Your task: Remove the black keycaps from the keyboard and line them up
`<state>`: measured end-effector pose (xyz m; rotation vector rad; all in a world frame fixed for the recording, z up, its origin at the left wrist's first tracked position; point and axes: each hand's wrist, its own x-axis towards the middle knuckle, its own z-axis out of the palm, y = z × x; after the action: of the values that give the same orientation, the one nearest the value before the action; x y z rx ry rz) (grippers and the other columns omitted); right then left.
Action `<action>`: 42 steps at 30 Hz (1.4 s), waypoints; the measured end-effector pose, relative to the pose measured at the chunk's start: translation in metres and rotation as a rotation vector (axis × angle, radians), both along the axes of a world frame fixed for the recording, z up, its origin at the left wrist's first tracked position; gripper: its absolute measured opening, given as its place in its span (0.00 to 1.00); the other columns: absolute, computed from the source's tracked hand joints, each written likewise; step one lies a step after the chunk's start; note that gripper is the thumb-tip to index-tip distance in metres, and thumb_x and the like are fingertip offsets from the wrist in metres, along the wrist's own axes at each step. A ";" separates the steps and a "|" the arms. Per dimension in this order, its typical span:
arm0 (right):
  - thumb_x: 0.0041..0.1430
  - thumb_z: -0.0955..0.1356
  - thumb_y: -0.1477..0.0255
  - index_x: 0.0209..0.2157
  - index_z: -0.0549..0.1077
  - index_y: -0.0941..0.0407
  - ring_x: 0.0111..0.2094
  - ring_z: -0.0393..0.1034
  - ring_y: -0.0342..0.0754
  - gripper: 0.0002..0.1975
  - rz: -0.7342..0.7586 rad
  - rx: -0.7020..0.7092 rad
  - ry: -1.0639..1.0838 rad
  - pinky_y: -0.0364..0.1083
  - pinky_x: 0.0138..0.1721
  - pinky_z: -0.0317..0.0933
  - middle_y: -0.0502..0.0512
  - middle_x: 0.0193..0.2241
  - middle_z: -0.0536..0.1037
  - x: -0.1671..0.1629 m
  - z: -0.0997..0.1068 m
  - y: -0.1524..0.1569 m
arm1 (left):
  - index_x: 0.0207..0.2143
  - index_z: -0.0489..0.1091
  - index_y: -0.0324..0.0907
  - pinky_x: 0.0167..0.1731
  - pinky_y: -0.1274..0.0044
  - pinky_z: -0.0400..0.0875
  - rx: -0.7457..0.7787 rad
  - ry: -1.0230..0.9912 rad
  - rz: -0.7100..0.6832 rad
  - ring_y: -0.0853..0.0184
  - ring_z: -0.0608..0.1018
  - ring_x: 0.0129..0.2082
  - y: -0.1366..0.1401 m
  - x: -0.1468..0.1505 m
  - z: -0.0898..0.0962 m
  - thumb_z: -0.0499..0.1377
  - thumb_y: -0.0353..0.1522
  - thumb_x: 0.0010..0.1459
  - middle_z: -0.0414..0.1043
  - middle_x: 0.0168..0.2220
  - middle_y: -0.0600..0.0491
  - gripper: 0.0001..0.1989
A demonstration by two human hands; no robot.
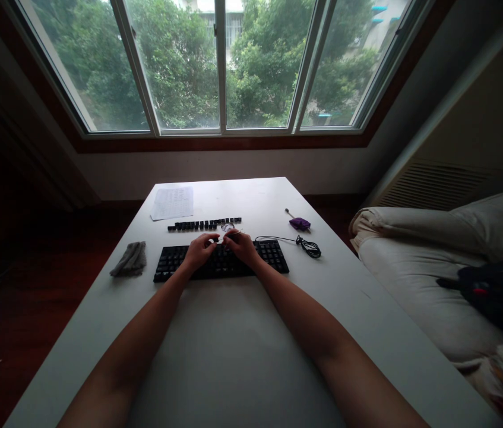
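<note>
A black keyboard (175, 261) lies across the white table, with both hands over its upper middle. My left hand (200, 251) is closed in a pinch, its thumb and forefinger at a small black keycap (215, 239). Close beside it, my right hand (240, 246) is closed too, its fingertips around a thin wire tool that looks like a keycap puller (228, 227); its exact shape is too small to tell. Behind the keyboard, loose black keycaps (202, 225) stand in rows. The hands hide part of the keys.
On the white table (233, 333), a grey cloth (130, 259) lies left of the keyboard and a printed sheet (172, 203) at the back left. The coiled cable (309, 246) and a purple pouch-like thing (300, 223) with a thin stick (290, 213) are right. A sofa (402, 279) stands beyond.
</note>
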<state>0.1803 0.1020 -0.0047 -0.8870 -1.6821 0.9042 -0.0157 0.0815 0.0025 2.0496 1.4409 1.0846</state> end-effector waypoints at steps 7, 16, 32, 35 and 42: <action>0.58 0.68 0.62 0.35 0.74 0.53 0.27 0.75 0.47 0.10 -0.019 -0.006 -0.003 0.47 0.35 0.69 0.49 0.26 0.79 0.000 0.001 -0.001 | 0.47 0.76 0.45 0.42 0.73 0.74 -0.041 -0.032 -0.034 0.66 0.79 0.37 0.001 -0.001 0.001 0.58 0.32 0.59 0.79 0.45 0.51 0.15; 0.58 0.66 0.60 0.33 0.71 0.54 0.24 0.73 0.46 0.12 -0.188 -0.074 0.147 0.44 0.28 0.66 0.50 0.24 0.77 0.003 0.003 0.003 | 0.48 0.75 0.46 0.42 0.74 0.73 0.005 0.080 -0.040 0.68 0.77 0.34 -0.001 0.000 0.001 0.57 0.28 0.57 0.77 0.43 0.53 0.17; 0.57 0.66 0.57 0.32 0.70 0.54 0.22 0.70 0.45 0.14 -0.284 -0.108 0.223 0.43 0.26 0.65 0.49 0.22 0.76 0.003 -0.003 0.010 | 0.48 0.75 0.48 0.43 0.71 0.72 0.088 0.251 -0.023 0.63 0.77 0.40 -0.006 0.005 -0.001 0.58 0.31 0.59 0.75 0.43 0.51 0.14; 0.57 0.66 0.57 0.32 0.70 0.54 0.22 0.71 0.46 0.14 -0.288 -0.110 0.220 0.43 0.26 0.65 0.49 0.21 0.76 0.003 -0.002 0.010 | 0.48 0.75 0.48 0.43 0.71 0.72 0.091 0.233 -0.026 0.63 0.77 0.39 -0.005 0.004 -0.001 0.59 0.30 0.59 0.75 0.42 0.51 0.15; 0.57 0.66 0.57 0.32 0.70 0.54 0.22 0.71 0.46 0.14 -0.279 -0.116 0.228 0.43 0.26 0.65 0.50 0.22 0.76 0.004 -0.001 0.009 | 0.44 0.77 0.47 0.47 0.65 0.69 0.175 0.323 0.025 0.56 0.73 0.45 -0.002 0.003 -0.007 0.61 0.32 0.57 0.74 0.41 0.49 0.12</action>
<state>0.1841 0.1114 -0.0054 -1.0270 -1.2849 0.8810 -0.0126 0.0798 -0.0047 2.4262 1.5724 0.9508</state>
